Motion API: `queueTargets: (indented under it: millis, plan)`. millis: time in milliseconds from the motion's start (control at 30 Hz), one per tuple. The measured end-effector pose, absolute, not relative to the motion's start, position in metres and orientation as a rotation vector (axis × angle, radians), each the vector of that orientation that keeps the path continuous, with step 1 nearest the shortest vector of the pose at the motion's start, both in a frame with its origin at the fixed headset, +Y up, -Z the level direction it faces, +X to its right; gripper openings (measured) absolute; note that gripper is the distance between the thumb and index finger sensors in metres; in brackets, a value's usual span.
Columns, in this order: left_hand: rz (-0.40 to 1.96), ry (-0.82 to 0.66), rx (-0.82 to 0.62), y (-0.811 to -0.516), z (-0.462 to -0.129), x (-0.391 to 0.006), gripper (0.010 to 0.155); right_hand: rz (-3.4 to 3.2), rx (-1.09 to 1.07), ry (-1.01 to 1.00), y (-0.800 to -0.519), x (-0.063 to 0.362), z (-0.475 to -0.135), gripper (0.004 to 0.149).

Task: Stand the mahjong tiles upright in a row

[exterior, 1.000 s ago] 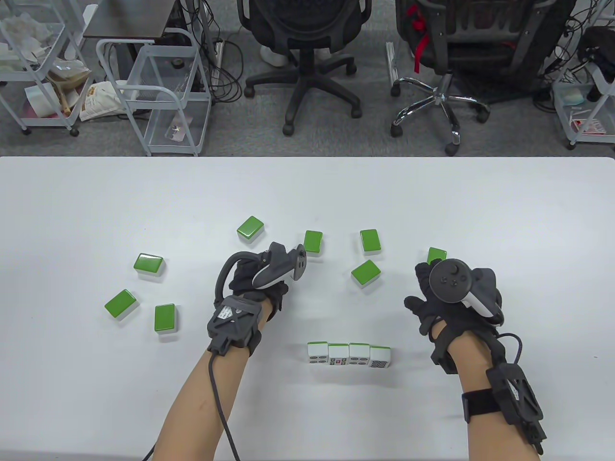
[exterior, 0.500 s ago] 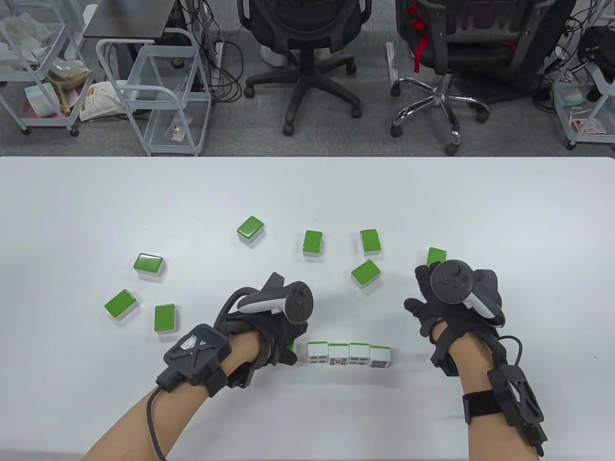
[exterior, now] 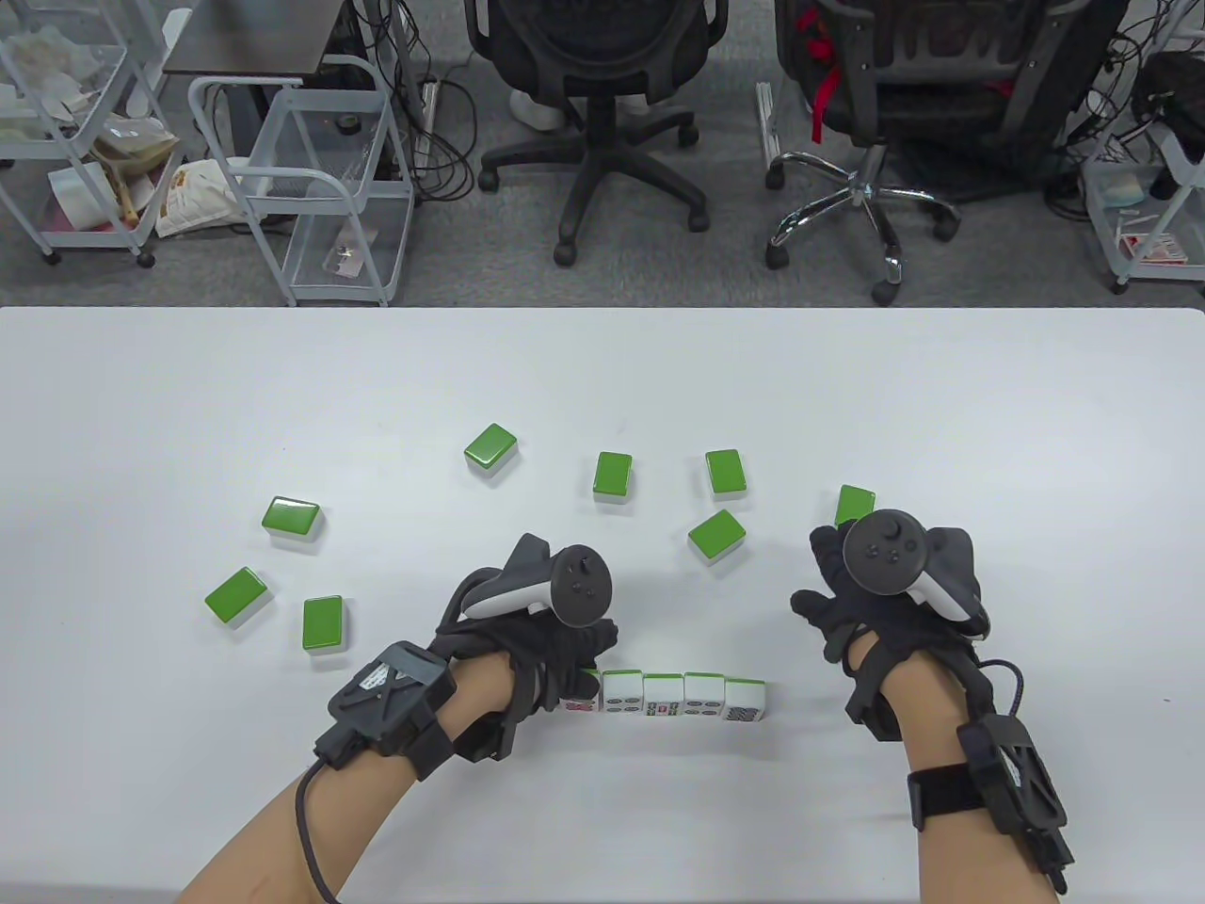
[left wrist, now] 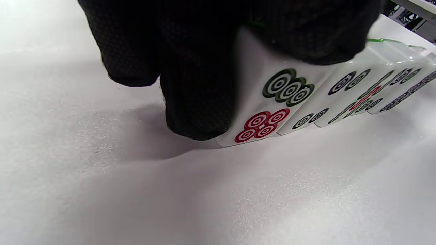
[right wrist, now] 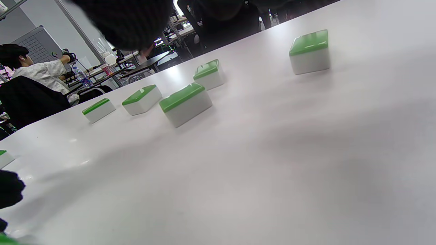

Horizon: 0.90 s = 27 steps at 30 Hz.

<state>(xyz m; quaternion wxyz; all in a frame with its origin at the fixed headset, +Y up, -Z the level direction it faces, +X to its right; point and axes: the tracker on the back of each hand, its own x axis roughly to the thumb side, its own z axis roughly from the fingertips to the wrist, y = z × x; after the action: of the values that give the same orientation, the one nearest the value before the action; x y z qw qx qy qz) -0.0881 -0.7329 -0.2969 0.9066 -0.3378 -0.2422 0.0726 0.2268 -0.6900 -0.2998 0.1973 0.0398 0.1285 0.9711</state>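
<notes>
Landmark: row of four upright white-faced, green-backed mahjong tiles (exterior: pixel 684 696) standing near the front of the white table (exterior: pixel 602 377).
Tile in hand: a fifth white tile with green and red circle marks (left wrist: pixel 272 105) stands at the row's left end, touching or nearly touching the end tile; a hairline gap cannot be ruled out.
Left hand: the black-gloved left hand (exterior: pixel 532 650) pinches that tile, one finger (left wrist: pixel 197 85) down its left side, others draped over its top.
Right hand: the right hand (exterior: pixel 880 603), to the right of the row and apart from it, lies loosely spread on or just over the table and holds nothing.
Loose tiles: eight green-backed tiles lie face down beyond and left of the row, one (exterior: pixel 854 504) partly under the right hand's tracker.
Doing it well: seat the tile flat on its bottom edge, flush with its neighbour and in line, then lift the fingers straight up; a sideways drag would likely topple the row.
Hard to see: the held tile's top and green back are covered by the glove; the right wrist view shows little of the right fingers.
</notes>
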Motion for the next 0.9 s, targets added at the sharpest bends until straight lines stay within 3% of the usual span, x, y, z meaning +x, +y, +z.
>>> queueTargets:
  millis: [267, 500, 667, 900]
  plan:
    - [0.193, -0.460, -0.619, -0.712, -0.301, -0.109, 0.077, 2.722, 0.110, 0.361, -0.690, 0.228, -0.300, 0.076]
    - [-0.083, -0.257, -0.383, -0.666, -0.309, -0.186, 0.077, 2.725, 0.118, 0.350, -0.689, 0.227, -0.300, 0.076]
    - [-0.284, -0.114, -0.437, -0.686, -0.300, -0.246, 0.083, 2.732, 0.119, 0.346, -0.689, 0.227, -0.301, 0.076]
    - [-0.379, -0.039, -0.471, -0.731, -0.294, -0.283, 0.088, 2.734, 0.119, 0.357, -0.691, 0.226, -0.299, 0.076]
